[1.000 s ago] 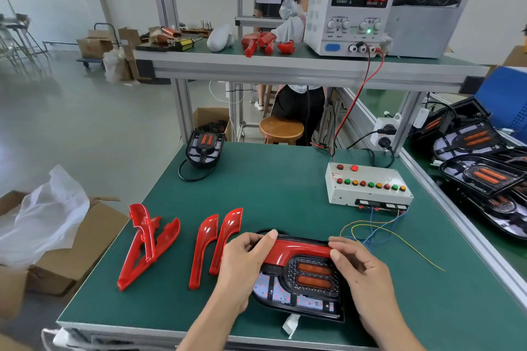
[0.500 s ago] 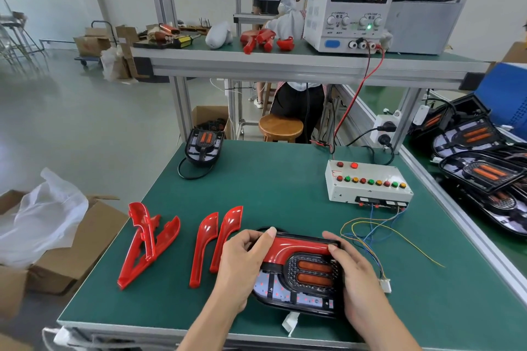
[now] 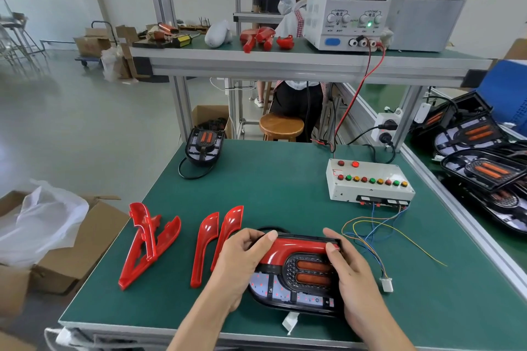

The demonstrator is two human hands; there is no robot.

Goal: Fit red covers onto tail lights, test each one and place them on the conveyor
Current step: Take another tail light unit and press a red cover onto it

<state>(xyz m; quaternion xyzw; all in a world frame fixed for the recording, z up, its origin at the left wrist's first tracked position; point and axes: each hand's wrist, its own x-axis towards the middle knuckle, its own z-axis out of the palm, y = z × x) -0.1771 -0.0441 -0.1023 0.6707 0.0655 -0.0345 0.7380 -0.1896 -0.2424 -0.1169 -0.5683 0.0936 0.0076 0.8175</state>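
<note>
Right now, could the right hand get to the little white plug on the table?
Probably yes. The white plug lies in the open just beside the right hand, with nothing between them. But that hand is busy holding the tail light, so it would have to let go first.

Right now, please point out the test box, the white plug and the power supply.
test box [image 3: 368, 189]: head view, front face.
white plug [image 3: 387, 284]: head view, plug body.
power supply [image 3: 322, 8]: head view, left panel.

both hands [image 3: 242, 262] pressing red cover [image 3: 296, 246], tail light [image 3: 299, 285]
</note>
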